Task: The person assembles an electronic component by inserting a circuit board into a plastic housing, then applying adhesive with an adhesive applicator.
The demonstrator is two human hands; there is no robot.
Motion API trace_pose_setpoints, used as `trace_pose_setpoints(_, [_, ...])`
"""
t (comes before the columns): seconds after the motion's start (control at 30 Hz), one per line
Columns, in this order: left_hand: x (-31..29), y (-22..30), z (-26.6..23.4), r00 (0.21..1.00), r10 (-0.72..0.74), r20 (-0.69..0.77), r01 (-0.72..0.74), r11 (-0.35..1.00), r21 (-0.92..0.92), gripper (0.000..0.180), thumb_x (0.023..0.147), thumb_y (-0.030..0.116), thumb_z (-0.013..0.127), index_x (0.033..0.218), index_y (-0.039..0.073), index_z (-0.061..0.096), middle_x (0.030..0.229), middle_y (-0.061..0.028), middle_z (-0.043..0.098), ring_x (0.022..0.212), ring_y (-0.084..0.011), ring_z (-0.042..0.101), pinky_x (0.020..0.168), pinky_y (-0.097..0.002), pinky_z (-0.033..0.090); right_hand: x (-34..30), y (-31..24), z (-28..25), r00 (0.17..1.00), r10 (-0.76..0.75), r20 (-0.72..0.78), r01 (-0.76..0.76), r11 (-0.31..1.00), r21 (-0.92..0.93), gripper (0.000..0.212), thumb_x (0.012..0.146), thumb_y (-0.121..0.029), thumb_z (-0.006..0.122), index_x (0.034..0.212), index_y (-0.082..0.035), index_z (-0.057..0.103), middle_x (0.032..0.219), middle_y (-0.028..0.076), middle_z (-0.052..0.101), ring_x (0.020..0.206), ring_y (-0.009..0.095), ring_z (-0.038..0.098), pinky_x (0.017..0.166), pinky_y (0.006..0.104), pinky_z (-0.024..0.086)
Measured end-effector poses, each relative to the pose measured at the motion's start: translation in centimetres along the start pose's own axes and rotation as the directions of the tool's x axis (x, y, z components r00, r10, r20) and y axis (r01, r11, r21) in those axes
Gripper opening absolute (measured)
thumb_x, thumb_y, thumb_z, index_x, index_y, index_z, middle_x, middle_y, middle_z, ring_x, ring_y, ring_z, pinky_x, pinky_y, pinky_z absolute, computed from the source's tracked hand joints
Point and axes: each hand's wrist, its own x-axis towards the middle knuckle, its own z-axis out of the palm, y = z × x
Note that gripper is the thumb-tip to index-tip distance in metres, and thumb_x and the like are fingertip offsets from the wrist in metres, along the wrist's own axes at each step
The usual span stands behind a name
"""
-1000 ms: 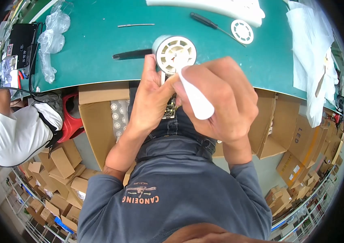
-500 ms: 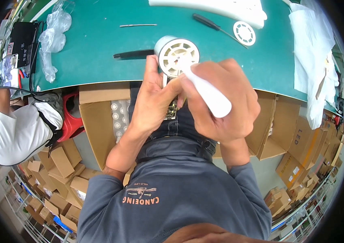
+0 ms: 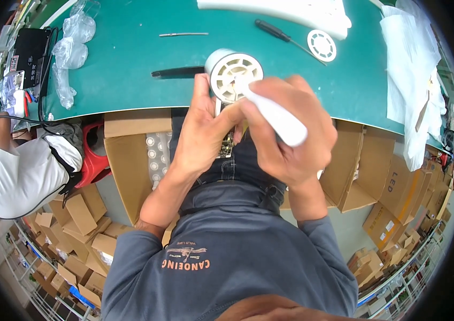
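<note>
Green bench [image 3: 130, 59]: screwdriver [image 3: 285, 37], slotted disc [image 3: 321, 45], maybe bags [image 3: 71, 51].

- A green work table [image 3: 130, 69] filled the upper part of the frame.
- Open cardboard boxes [image 3: 130, 160] stood under its edge at centre.
- A red stool [image 3: 94, 160] sat at left.
- Small cartons [image 3: 71, 224] lay heaped on the floor at lower left and lower right.

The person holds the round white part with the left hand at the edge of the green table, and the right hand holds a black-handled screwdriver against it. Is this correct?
Not quite. In the head view the right hand presses a white tool, not a black-handled one, against the round white part. The black-handled screwdriver lies untouched on the green table. The left hand does hold the part at the table's edge.
</note>
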Motion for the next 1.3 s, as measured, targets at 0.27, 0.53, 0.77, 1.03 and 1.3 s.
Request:
trace_pose_setpoints(0.27, [0.2,0.9,0.1,0.996,-0.093,0.018,0.093,0.995,-0.02,0.039,0.094,0.009,0.069,0.119,0.005,0.04,0.096,-0.0063,0.06,0.061,-0.0096,0.055,0.051,-0.0239,0.046,-0.4,-0.8,-2.0,0.992,0.079,-0.096,-0.073,0.996,0.057,0.021,0.083,-0.004,0.076,0.099,0.006,0.068,0.092,0.015,0.071,0.061,0.023,0.06,0.052,0.0304,0.047])
trace_pose_setpoints(0.53, [0.3,0.7,-0.2,0.994,-0.109,0.03,0.111,0.992,-0.053,0.039,0.094,0.01,0.07,0.12,0.005,0.041,0.098,-0.0062,0.061,0.061,-0.0093,0.055,0.051,-0.0237,0.046,-0.8,0.0,-2.1,0.993,0.08,-0.091,-0.068,0.99,0.127,0.026,0.084,0.001,0.072,0.106,0.011,0.061,0.098,0.02,0.07,0.064,0.023,0.062,0.056,0.0305,0.048])
trace_pose_setpoints(0.77, [0.2,0.7,-0.1,0.996,-0.089,0.023,0.09,0.995,-0.042,0.037,0.095,0.009,0.069,0.119,0.005,0.041,0.096,-0.006,0.061,0.061,-0.0092,0.055,0.05,-0.0232,0.046,-0.6,-0.2,-1.4,0.993,0.079,-0.087,-0.061,0.981,0.185,0.027,0.082,0.003,0.074,0.107,0.008,0.064,0.095,0.016,0.071,0.065,0.023,0.062,0.057,0.0312,0.049])
trace_pose_setpoints(1.03, [0.1,0.2,0.0,1.0,-0.013,0.015,0.014,0.997,-0.075,0.035,0.096,0.008,0.066,0.119,0.005,0.039,0.102,-0.0087,0.063,0.067,-0.0099,0.057,0.056,-0.0236,0.048,0.1,-0.2,-0.2,0.999,-0.01,-0.042,0.01,1.0,0.014,0.033,0.071,0.003,0.079,0.1,0.004,0.065,0.086,0.013,0.066,0.063,0.027,0.06,0.053,0.0329,0.047])
trace_pose_setpoints(1.3, [-1.1,1.6,1.0,0.995,0.078,0.06,-0.071,0.991,-0.113,0.043,0.094,0.0,0.063,0.128,0.002,0.036,0.129,-0.0121,0.057,0.123,-0.0142,0.053,0.106,-0.0307,0.044,1.5,-1.4,-0.8,0.98,-0.082,0.179,0.11,0.982,-0.155,0.029,0.073,0.002,0.08,0.1,0.002,0.067,0.075,0.012,0.063,0.062,0.025,0.062,0.052,0.032,0.05])
